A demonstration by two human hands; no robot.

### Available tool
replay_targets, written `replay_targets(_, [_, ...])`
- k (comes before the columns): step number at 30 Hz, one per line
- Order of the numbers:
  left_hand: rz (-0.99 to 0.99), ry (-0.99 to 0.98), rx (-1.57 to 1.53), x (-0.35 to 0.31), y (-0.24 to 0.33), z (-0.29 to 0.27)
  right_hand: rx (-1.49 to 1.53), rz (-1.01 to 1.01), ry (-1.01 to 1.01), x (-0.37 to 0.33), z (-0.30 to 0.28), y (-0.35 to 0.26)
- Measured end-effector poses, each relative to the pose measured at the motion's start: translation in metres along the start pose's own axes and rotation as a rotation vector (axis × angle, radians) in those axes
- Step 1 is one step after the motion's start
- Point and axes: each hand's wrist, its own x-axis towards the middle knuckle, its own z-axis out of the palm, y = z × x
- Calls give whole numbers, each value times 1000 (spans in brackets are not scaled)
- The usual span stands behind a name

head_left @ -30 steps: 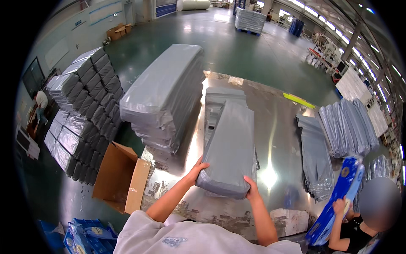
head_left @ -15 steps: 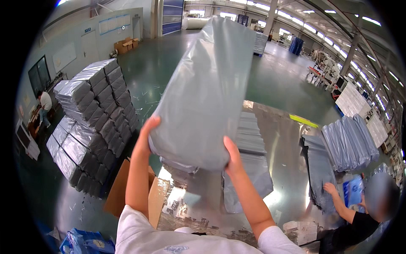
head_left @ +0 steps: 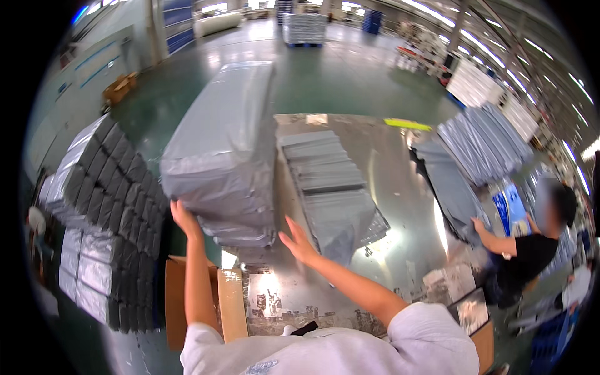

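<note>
A tall pile of grey plastic-wrapped bundles [head_left: 219,150] stands at the table's left side, with a long smooth bundle on top. My left hand [head_left: 185,220] lies against the near left corner of this pile, fingers stretched upward and not wrapped round anything. Off the pile's near right corner is my right hand [head_left: 300,242], empty, its fingers apart. Just right of it, folded grey plastic bags [head_left: 328,187] lie overlapped in a row on the metal tabletop [head_left: 394,181].
An open cardboard box [head_left: 230,300] stands by my left forearm. Stacked grey bundles [head_left: 112,219] rise at far left. A co-worker [head_left: 525,250] at right handles a dark grey stack [head_left: 447,181] and a blue-and-white package [head_left: 511,206]. A yellow strip [head_left: 407,124] marks the table's far edge.
The bundle held up between both hands has come down onto the pile at left. My right hand has let go and moved away from it. The view has turned downward and right.
</note>
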Motion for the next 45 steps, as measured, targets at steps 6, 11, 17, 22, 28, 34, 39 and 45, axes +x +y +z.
replay_targets(6, [-168,-174,485,-249,-141,-36,-560,724,197,-136,-87,183])
replay_targets(11, [-10,-937,646,-375,-105,44,-393,890,3,-223,-150,248])
replay_targets(17, [402,-1537,1058,-430,-93,84,-860,687,-161,-277,-123,203])
replay_targets(22, [346,-1716,1460,-466,-103,76,-862,693,-222,-271,-132,196])
replay_targets(28, [227,-1696,1509,-474,-96,77,-1046,488,-406,-262,-145,184])
replay_targets(34, [118,-1621,1550,-490,-92,82,-995,481,-444,-263,-151,193])
replay_targets(39, [87,-1542,1594,-499,-82,78,-1102,412,-473,-267,-144,206])
replay_targets(45, [104,-1572,1548,-500,-84,58,-1138,415,-550,-267,-145,197])
